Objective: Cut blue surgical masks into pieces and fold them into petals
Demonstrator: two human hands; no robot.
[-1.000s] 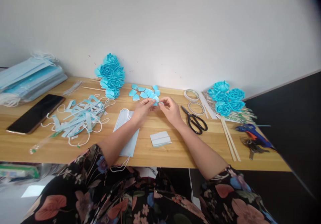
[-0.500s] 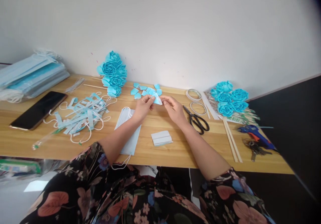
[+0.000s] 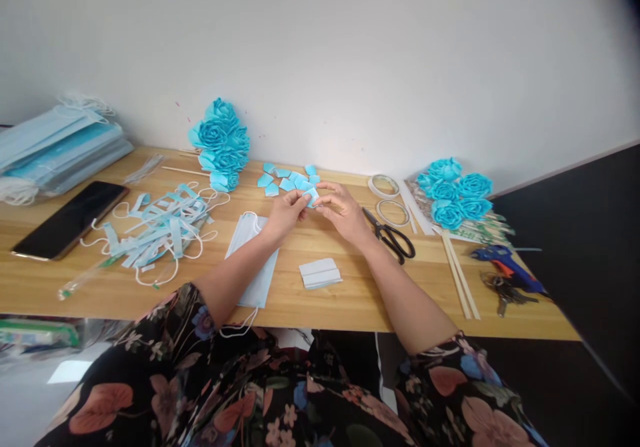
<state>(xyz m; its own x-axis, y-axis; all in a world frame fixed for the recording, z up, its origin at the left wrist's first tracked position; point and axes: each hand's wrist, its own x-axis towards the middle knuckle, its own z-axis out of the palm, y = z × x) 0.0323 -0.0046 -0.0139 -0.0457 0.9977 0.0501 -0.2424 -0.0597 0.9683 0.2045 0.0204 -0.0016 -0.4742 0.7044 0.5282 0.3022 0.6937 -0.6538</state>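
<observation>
Above the middle of the table, my left hand pinches a small light-blue piece of mask fabric between thumb and fingers. On the piece's right edge, the thumb and index finger of my right hand close on it too. Just behind lie several loose blue cut pieces with angled corners. A folded whitish fabric strip rests on the table nearer to me. Under my left forearm, partly covered, is a flat face mask with white ear loops.
At left are a mask stack, a phone and mask scraps with loops. Blue fabric roses stand at back left and right. Scissors, tape rolls, sticks, a glue gun and keys lie right.
The held piece has turned from a pointed, white-edged shape to a smaller blue one. My right fingers have shifted left over its edge. The whole view has shifted slightly.
</observation>
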